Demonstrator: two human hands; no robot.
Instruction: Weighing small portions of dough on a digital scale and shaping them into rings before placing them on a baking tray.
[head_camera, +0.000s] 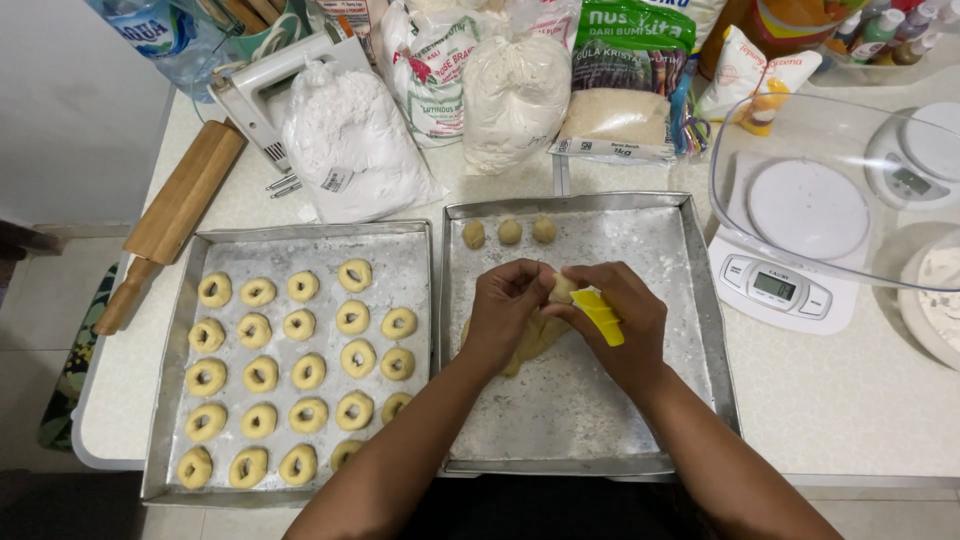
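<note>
Over the right tray (690, 300) the floured bottom lies open in front and to the right of the hands; three dough balls (509, 232) line its far edge. The left tray (170, 400) is packed with dough rings (300, 365). Behind, flour bags (350, 140) crowd the counter; a clear bowl (830, 190), seemingly on the scale (780, 290), blocks the right.

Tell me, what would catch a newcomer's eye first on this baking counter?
Most striking is the left tray, filled with neat rows of ring-shaped dough pieces. On the floured right tray, the left hand and right hand work a lump of dough, the right one holding a yellow tool, with three small dough balls behind. A wooden rolling pin lies far left.
</note>
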